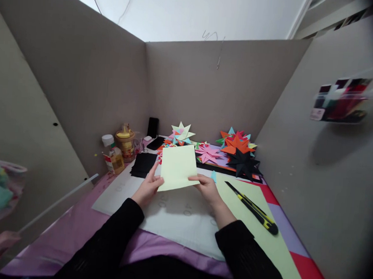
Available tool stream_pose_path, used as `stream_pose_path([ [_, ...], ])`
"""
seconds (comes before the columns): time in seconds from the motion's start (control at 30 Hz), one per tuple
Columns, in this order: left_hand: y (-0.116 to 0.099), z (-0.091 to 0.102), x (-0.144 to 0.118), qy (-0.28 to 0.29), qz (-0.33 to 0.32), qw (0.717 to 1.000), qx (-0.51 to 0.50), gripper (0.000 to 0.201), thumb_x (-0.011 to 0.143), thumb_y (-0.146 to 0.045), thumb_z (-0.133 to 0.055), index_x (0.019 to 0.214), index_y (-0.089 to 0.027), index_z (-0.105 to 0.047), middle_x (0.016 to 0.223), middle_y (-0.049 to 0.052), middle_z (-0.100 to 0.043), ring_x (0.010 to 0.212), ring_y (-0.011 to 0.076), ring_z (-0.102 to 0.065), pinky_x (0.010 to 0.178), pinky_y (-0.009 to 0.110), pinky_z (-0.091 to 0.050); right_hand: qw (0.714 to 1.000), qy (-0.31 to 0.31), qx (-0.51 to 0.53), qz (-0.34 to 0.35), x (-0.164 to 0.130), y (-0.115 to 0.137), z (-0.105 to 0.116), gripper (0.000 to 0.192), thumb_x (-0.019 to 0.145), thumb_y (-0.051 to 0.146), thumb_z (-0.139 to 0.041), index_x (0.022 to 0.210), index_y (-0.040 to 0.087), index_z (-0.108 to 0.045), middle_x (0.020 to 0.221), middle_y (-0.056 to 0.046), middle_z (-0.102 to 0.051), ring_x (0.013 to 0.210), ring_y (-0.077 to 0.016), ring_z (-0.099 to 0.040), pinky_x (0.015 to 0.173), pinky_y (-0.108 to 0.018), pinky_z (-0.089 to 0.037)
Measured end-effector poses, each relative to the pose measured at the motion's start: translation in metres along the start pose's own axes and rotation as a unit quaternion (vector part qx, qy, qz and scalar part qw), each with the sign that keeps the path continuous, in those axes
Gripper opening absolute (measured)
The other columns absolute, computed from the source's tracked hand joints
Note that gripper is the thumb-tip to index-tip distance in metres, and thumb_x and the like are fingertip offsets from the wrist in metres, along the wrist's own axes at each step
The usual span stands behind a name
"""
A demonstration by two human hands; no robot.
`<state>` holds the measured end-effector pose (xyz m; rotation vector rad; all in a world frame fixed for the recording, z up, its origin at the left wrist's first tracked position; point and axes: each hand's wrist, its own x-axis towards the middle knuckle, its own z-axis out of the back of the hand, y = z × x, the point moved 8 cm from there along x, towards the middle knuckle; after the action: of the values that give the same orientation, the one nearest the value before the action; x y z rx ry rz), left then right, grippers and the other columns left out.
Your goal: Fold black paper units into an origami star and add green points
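Both hands pinch one pale yellow paper sheet (pixel 177 167): left hand (pixel 148 187) at its left edge, right hand (pixel 208 189) at its lower right corner. A glue bottle (pixel 113 155) with yellowish liquid stands left.

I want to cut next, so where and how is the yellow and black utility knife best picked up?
Grip the utility knife around its thick yellow-and-black handle end, coming from above with the right hand. It lies flat and diagonal on the green sheet, narrow dark tip toward the paper stars.
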<state>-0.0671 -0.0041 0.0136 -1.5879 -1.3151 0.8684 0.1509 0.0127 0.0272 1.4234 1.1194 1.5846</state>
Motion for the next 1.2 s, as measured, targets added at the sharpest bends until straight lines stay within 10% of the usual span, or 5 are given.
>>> stream_pose_path([
  [0.2, -0.029, 0.013, -0.006, -0.038, -0.109, 0.975, 0.188, 0.033, 0.067, -0.033, -0.075, 0.097, -0.018, -0.074, 0.1, 0.011, -0.072, 0.088, 0.0216, -0.066, 0.084, 0.033, -0.05, 1.0, -0.027, 0.01, 0.0, 0.0, 0.0, 0.006, 0.014, 0.068, 0.036, -0.075, 0.078, 0.027, -0.078, 0.088, -0.004, -0.075, 0.085, -0.0256, -0.067, 0.079, -0.04, -0.051],
  [0.5, -0.032, 0.007, 0.0, -0.108, -0.151, 0.959, 0.213, 0.003, 0.062, -0.022, -0.075, 0.064, -0.02, -0.076, 0.081, 0.005, -0.074, 0.078, 0.0223, -0.063, 0.077, 0.032, -0.049, 0.996, -0.074, 0.034, -0.019, -0.002, -0.009, 0.005, 0.014, 0.068, 0.034, -0.075, 0.076, 0.022, -0.076, 0.077, -0.003, -0.074, 0.072, -0.0208, -0.064, 0.073, -0.036, -0.049],
  [1.2, 0.02, 0.014, 0.018, -0.202, -0.115, 0.973, 0.014, 0.026, 0.06, -0.037, -0.08, 0.061, -0.015, -0.066, 0.061, 0.001, -0.064, 0.066, 0.0142, -0.059, 0.07, 0.028, -0.048, 0.967, -0.226, 0.119, -0.001, -0.008, -0.019, 0.01, 0.037, 0.068, 0.038, -0.075, 0.054, 0.021, -0.045, 0.052, 0.007, -0.041, 0.052, -0.0107, -0.047, 0.06, -0.027, -0.047],
])
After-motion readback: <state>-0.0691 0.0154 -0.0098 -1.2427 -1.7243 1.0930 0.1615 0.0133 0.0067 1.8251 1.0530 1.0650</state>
